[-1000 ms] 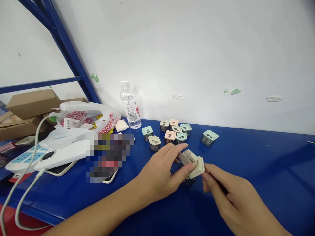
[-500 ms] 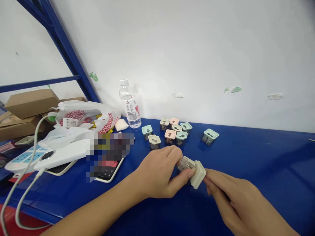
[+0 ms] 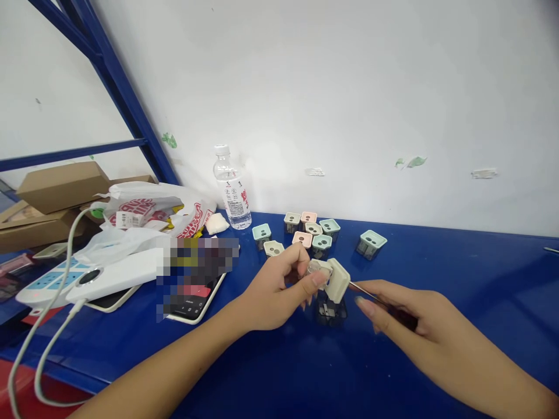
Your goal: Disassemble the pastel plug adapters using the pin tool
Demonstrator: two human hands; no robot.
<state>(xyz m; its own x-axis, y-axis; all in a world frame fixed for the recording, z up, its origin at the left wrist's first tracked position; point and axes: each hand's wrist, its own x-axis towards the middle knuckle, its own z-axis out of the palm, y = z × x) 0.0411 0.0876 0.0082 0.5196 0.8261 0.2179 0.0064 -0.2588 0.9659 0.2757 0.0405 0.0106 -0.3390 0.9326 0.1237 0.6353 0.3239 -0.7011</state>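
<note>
My left hand (image 3: 279, 291) pinches the clear and cream inner part of a pencil sharpener (image 3: 338, 281) between thumb and fingers. Its cream lid faces right. In my right hand (image 3: 414, 326) is a screwdriver (image 3: 368, 293), its thin metal shaft pointing left at the lid's outer face; the dark handle is mostly covered by my palm. Whether the tip sits inside a hole is hidden. Just below the sharpener, a smoky see-through container (image 3: 331, 309) rests on the blue table, with small metal pieces seen in it.
Several two-hole sharpeners in cream, pink and mint (image 3: 322, 242) stand behind my hands, one mint sharpener (image 3: 371, 244) apart to the right. A water bottle (image 3: 236, 198) is by the wall. Leftward lie a phone (image 3: 192, 304), white power bank (image 3: 122, 272), plastic bag (image 3: 152, 203) and cable (image 3: 65, 279).
Both hands have shifted a little left and up with the sharpener. The screwdriver's shaft now shows between my right hand and the lid, and the smoky container has come into view below.
</note>
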